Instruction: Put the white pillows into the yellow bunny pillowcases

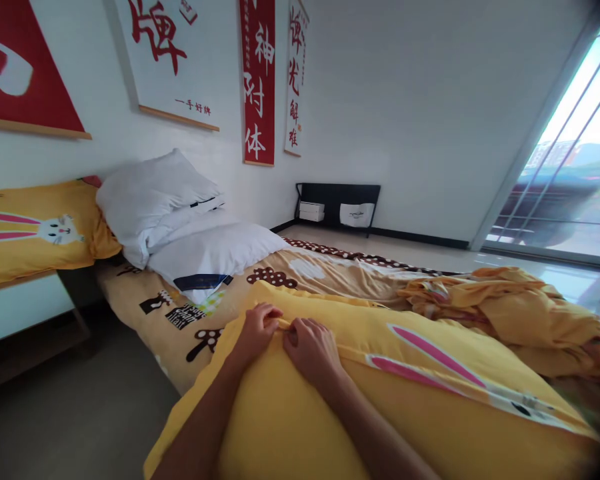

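A plump yellow pillow (275,427) in a rabbit-print pillowcase (420,333) lies before me on the bed. Along its middle runs a seam or opening edge that cuts across the pink-eared rabbit; whether it has a zipper I cannot tell. My left hand (258,331) pinches the fabric at the far left end of this edge. Close beside it, my right hand (311,343) has its fingers curled on the same edge, gripping the cloth. The fingertips of both hands are partly hidden by the knuckles and folds.
White pillows (160,193) are piled at the bed's head. Another yellow rabbit pillow (35,230) rests on a white nightstand (27,310). Crumpled yellow bedding (520,313) covers the bed's right side, over a tan patterned sheet (175,347). A low black rack (333,200) stands by the wall.
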A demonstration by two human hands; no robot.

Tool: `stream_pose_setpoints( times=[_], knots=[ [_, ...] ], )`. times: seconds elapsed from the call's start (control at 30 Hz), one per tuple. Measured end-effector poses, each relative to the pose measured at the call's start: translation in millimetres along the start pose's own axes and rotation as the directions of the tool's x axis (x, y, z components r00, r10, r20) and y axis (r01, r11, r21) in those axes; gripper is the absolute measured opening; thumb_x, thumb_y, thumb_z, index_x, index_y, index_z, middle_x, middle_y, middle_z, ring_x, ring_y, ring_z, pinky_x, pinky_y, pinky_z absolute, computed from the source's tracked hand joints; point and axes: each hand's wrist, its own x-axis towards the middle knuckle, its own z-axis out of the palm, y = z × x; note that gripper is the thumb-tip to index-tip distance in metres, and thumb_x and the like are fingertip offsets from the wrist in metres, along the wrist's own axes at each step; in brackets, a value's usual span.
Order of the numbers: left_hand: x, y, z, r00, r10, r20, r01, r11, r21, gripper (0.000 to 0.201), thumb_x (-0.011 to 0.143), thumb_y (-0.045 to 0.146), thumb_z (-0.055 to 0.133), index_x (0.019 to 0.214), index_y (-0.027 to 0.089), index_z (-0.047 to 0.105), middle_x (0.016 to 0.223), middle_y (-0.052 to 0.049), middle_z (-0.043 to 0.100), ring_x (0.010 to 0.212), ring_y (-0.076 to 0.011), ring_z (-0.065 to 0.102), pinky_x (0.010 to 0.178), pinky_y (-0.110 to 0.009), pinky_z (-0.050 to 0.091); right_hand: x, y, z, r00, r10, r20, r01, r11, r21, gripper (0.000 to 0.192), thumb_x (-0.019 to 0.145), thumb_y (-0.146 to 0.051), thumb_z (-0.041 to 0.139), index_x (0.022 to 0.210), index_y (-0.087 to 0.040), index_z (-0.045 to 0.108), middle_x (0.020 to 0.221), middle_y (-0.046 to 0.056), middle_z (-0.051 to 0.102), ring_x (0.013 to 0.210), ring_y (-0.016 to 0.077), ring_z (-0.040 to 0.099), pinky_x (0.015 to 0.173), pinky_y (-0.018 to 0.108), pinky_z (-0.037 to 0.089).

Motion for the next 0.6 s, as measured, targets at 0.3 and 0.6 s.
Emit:
stream_pose_setpoints(
  times=[0.3,0.6],
  knots=[
    [-20.9,-7.0,2.1,0.996,0.077,-0.04,-0.079,0.996,-0.042,0.018,0.077,0.024,0.055,0.093,0.02,0.064,0.095,-0.005,0.065,0.094,-0.0206,0.058,0.09,-0.035,0.042,-4.5,-0.1,0.1,0.96,-0.198,-0.198,0.191,0.98,-0.05,0.025,0.083,-0.019,0.057,0.108,-0.019,0.061,0.1,0.007,0.061,0.095,0.0219,0.049,0.082,0.035,0.033],
    [-22.5,-11.7,2.5,0.993,0.014,-0.116,-0.032,0.988,-0.154,0.022,0.082,0.035,0.056,0.086,0.018,0.069,0.085,-0.005,0.067,0.083,-0.0178,0.06,0.079,-0.03,0.046,-4.8,-3.2,4.1,0.943,-0.225,-0.244,0.207,0.973,-0.099,0.014,0.083,-0.031,0.066,0.081,-0.018,0.066,0.095,0.007,0.06,0.093,0.0217,0.048,0.083,0.037,0.033]
  ],
)
